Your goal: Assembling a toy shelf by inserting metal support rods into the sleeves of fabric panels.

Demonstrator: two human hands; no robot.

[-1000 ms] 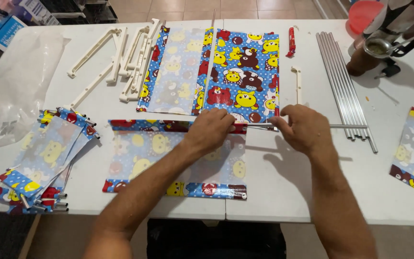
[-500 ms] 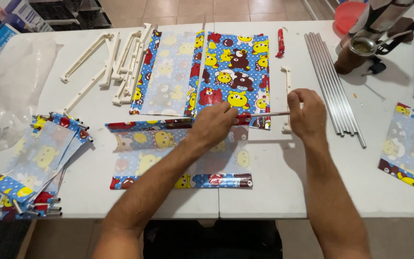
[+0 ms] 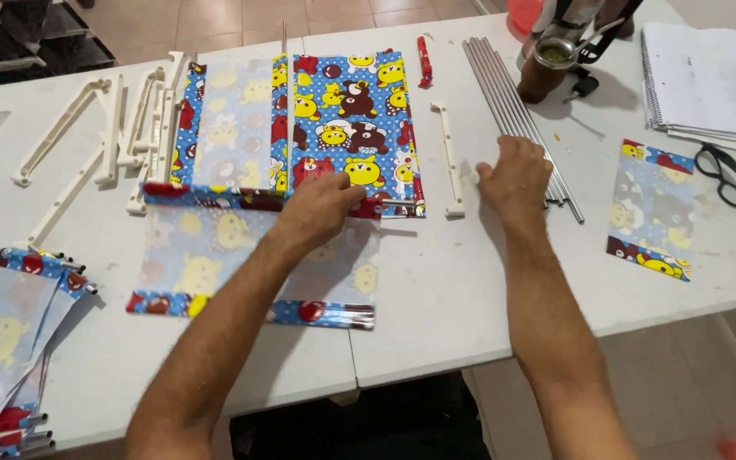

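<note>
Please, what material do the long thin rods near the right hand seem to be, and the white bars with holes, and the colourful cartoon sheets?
The thin rods look like metal: grey, with a bright sheen along them. The white bars seem to be moulded plastic, matt off-white. The cartoon sheets appear to be a printed plastic film or coated fabric, slightly glossy; which one cannot be told. The right hand lies next to the rods.

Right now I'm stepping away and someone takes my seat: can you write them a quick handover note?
Left hand presses on the printed fabric panel at its top hem. Right hand is open, resting at the metal rods, holding nothing. White plastic bar lies between the hands. Finished panels with rods are stacked at the left. One loose panel waits at the right; white plastic frames lie unused.
</note>
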